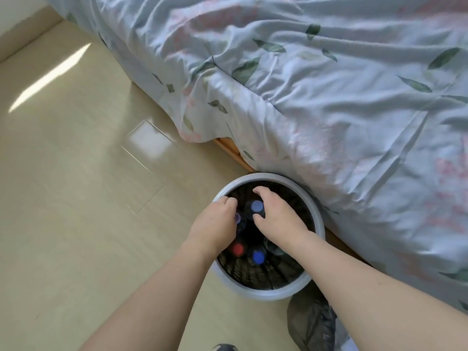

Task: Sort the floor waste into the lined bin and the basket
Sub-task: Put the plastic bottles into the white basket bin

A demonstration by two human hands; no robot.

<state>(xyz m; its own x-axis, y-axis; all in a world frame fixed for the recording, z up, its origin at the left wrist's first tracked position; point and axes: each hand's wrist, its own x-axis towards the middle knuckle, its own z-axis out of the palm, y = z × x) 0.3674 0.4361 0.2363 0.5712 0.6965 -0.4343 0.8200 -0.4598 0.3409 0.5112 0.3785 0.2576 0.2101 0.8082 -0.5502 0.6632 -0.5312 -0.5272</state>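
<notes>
A round basket (271,291) with a pale blue rim and dark mesh walls stands on the floor against the bed. Several bottles stand upright in it, among them one with a red cap (238,249) and one with a blue cap (258,257). My right hand (278,216) reaches into the basket, its fingers and thumb curled round a bottle with a light blue cap (257,206). My left hand (215,224) is in the basket too, fingers curled over a bottle with a purplish cap (237,218). A bin lined with a dark bag (311,323) shows at the bottom edge.
The bed with a pale floral cover (329,97) fills the right and top, and its wooden frame (228,148) touches the basket. Beige floor (88,198) stretches to the left. A shoe tip (225,347) peeks in at the bottom.
</notes>
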